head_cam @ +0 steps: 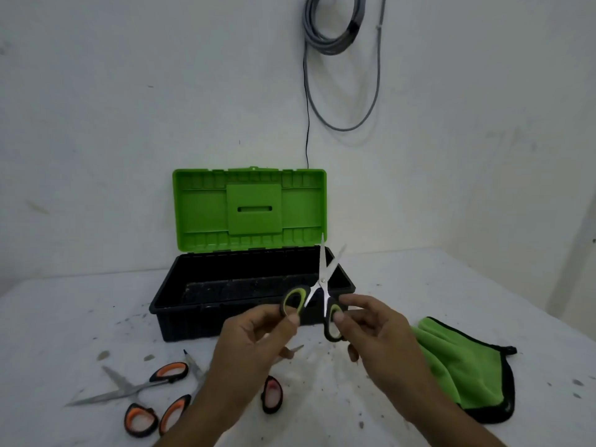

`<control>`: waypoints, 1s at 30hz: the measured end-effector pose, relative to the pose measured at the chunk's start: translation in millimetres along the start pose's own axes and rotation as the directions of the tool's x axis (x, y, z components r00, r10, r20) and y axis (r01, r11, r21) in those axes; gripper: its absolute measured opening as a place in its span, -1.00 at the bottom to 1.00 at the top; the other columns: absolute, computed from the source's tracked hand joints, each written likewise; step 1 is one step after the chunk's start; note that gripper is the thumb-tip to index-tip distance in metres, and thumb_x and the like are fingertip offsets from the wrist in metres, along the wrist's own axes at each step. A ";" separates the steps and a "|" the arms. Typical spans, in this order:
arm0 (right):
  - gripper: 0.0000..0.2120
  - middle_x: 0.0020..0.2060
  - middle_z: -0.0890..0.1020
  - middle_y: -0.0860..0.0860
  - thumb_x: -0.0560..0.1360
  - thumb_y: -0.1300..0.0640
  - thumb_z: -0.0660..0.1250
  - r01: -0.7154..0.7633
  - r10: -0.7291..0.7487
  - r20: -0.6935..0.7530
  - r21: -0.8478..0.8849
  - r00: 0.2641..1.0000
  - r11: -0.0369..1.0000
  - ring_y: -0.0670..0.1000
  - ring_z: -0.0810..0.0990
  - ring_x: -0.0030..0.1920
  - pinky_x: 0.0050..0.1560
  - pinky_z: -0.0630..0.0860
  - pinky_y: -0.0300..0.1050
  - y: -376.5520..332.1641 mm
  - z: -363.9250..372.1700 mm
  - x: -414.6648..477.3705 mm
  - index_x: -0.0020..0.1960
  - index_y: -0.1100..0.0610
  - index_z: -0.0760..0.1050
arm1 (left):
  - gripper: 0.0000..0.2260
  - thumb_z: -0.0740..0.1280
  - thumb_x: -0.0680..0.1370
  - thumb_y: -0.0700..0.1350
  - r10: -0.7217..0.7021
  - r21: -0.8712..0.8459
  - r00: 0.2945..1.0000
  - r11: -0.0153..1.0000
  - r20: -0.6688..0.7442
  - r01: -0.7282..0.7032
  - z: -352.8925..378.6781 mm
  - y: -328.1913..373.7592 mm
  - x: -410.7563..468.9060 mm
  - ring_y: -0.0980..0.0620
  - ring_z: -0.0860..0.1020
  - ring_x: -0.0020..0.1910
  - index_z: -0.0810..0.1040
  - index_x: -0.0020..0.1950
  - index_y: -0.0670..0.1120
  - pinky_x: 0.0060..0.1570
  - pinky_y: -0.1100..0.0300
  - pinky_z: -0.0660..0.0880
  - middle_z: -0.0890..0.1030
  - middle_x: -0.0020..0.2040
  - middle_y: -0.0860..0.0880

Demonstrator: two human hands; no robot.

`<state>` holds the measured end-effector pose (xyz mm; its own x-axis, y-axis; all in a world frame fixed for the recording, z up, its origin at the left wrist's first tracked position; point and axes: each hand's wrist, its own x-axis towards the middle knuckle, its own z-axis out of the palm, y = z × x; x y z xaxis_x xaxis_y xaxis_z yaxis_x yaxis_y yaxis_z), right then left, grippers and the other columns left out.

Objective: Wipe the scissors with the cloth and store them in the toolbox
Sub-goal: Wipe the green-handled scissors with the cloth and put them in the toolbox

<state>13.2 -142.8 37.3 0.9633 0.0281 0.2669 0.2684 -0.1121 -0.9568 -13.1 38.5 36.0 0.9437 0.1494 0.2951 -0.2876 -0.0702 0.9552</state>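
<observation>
Green-handled scissors (323, 287) are held up in front of the toolbox with their blades spread open and pointing up. My left hand (248, 346) pinches the left handle loop and my right hand (377, 330) pinches the right one. The toolbox (167, 304) is black with a green lid standing open; its inside looks empty. A green cloth (464, 369) with black edging lies crumpled on the table to the right, untouched. Several orange-handled scissors (151, 385) lie on the table at the lower left, one partly hidden under my left wrist.
The white table (64, 317) is speckled with dirt and ends at a white wall. A coil of grey cable (335, 30) hangs on the wall above the toolbox, with a thin wire dropping behind the lid.
</observation>
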 end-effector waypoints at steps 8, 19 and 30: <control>-0.95 -0.23 0.71 0.01 0.52 0.18 0.40 0.088 -0.090 -0.045 -0.036 0.995 0.995 -0.20 0.54 -0.43 -0.37 0.47 -0.31 -5.0 27.2 10.4 -0.04 0.06 0.59 | -0.86 0.41 0.50 -0.17 0.020 0.055 1.000 0.998 -0.017 -0.019 -6.0 0.6 -0.4 0.13 0.67 -0.28 0.70 -0.03 0.05 -0.25 0.32 0.58 0.74 -0.22 0.04; -0.92 -0.28 0.70 -0.25 0.50 0.23 0.42 0.261 -0.273 -0.037 -0.194 0.961 0.946 -0.24 0.67 -0.24 -0.23 0.54 -0.42 -11.2 62.2 23.2 -0.08 0.07 0.65 | -0.86 0.38 0.54 -0.14 0.065 0.091 0.996 0.994 -0.059 -0.060 -23.9 -11.9 5.0 0.10 0.68 -0.26 0.71 -0.13 0.03 -0.16 0.27 0.61 0.73 -0.26 -0.01; -0.47 -0.10 0.64 -0.15 0.30 -0.33 0.40 0.070 -0.016 0.197 -0.266 0.980 0.962 -0.23 0.61 -0.09 -0.20 0.47 -0.41 -24.6 111.0 54.2 0.11 -0.03 0.47 | -0.80 0.35 0.57 0.01 0.313 0.424 0.949 0.866 -0.048 -0.264 -65.2 -34.9 32.9 0.03 0.62 -0.19 0.68 0.03 -0.07 -0.15 0.09 0.59 0.67 -0.15 -0.03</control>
<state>59.2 -28.3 62.4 0.9405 0.2251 0.2547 0.3243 -0.3697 -0.8707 17.3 110.2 14.0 0.7973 0.1670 0.5801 -0.4294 -0.5185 0.7395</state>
